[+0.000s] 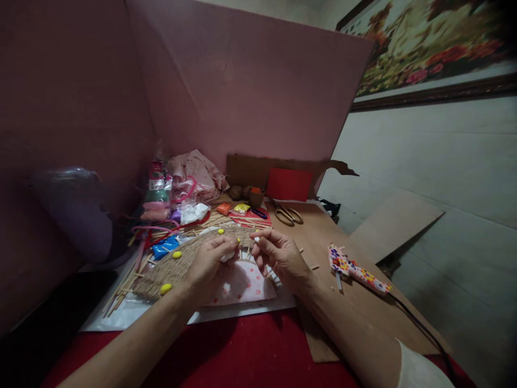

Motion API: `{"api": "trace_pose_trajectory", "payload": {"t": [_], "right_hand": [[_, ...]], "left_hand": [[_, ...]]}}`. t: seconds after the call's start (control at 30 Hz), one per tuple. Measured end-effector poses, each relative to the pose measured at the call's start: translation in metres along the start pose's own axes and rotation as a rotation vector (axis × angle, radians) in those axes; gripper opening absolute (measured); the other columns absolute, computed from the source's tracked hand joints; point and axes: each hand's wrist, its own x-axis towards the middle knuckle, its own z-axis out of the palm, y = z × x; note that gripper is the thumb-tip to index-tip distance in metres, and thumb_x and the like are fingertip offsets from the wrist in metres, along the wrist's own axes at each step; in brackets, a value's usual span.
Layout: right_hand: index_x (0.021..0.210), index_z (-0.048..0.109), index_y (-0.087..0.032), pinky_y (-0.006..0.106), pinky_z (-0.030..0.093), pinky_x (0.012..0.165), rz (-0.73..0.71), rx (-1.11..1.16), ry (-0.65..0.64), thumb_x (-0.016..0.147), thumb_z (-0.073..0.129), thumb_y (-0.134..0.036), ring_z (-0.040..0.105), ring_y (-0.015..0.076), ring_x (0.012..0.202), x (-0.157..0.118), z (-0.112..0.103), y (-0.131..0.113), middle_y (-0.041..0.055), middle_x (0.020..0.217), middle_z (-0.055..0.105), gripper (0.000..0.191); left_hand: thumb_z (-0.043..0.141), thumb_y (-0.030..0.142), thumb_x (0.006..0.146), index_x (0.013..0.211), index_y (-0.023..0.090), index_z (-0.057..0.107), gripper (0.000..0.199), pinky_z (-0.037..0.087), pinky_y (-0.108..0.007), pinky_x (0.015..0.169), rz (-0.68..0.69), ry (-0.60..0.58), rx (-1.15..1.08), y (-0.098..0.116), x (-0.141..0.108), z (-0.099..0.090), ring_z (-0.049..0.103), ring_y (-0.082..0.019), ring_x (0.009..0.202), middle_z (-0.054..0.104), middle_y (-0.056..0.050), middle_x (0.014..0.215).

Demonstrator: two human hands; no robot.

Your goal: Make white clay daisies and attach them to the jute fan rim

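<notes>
My left hand [214, 256] is closed with a lump of white modelling clay [228, 258] showing at its fingers. Close beside it, my right hand [283, 257] pinches a small white clay piece [257, 239] between thumb and fingertips. Beneath both hands lies a fan-shaped piece of twine woven over wooden sticks [194, 257]. Several yellow clay dots sit on it, one yellow dot [166, 289] near its left end. Pale pink fabric with red prints [246, 283] fills the inner part of the fan, partly hidden by my hands.
To the right, a flower-patterned glue gun [357, 272] with a black cable rests on cardboard [313, 237]. Gold-handled scissors [288, 215] lie farther back. Clay packets, including a blue packet [165, 247] and a white packet [194, 213], crowd the back left near crumpled pink cloth [197, 175].
</notes>
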Motion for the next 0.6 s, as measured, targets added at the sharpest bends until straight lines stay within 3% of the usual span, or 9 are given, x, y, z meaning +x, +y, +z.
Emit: {"api": "trace_pose_trajectory", "payload": {"t": [0.13, 0.3, 0.47, 0.6], "right_hand": [[0.072, 0.059, -0.017, 0.016, 0.041, 0.034, 0.004, -0.022, 0.004, 0.075, 0.071, -0.04, 0.051, 0.0064, 0.04, -0.0011, -0.0006, -0.0001, -0.0027, 0.058, 0.062, 0.027], [0.082, 0.064, -0.017, 0.02, 0.049, 0.045, -0.038, -0.082, 0.062, 0.066, 0.078, -0.032, 0.056, 0.0085, 0.051, 0.0006, 0.0006, 0.0015, -0.0024, 0.064, 0.063, 0.026], [0.073, 0.068, -0.017, 0.018, 0.04, 0.042, -0.107, -0.26, 0.095, 0.066, 0.078, -0.028, 0.049, 0.0059, 0.048, -0.003, 0.0054, 0.0004, -0.0023, 0.062, 0.061, 0.017], [0.069, 0.068, -0.018, 0.02, 0.046, 0.052, -0.206, -0.317, 0.058, 0.06, 0.082, -0.026, 0.053, 0.0081, 0.058, -0.0052, 0.0086, 0.0005, -0.0029, 0.068, 0.058, 0.018]], "left_hand": [[0.073, 0.019, 0.062, 0.072, 0.011, 0.068, 0.014, 0.032, -0.018, 0.05, -0.037, -0.013, -0.026, -0.0026, 0.0003, -0.0013, 0.044, -0.006, 0.052, 0.059, -0.001, 0.059], [0.071, 0.011, 0.058, 0.078, 0.013, 0.07, 0.02, 0.029, -0.019, 0.049, -0.034, -0.044, 0.019, -0.0013, -0.002, -0.0003, 0.045, -0.007, 0.05, 0.069, -0.005, 0.068], [0.072, 0.034, 0.07, 0.073, 0.013, 0.07, 0.02, 0.023, -0.02, 0.045, -0.03, -0.127, 0.077, -0.0032, -0.0041, -0.0005, 0.039, -0.005, 0.047, 0.062, -0.002, 0.061], [0.073, 0.04, 0.07, 0.063, 0.014, 0.066, 0.028, 0.02, -0.02, 0.042, -0.077, -0.189, 0.113, -0.0063, -0.0039, -0.0021, 0.035, -0.004, 0.043, 0.051, 0.003, 0.05]]}}
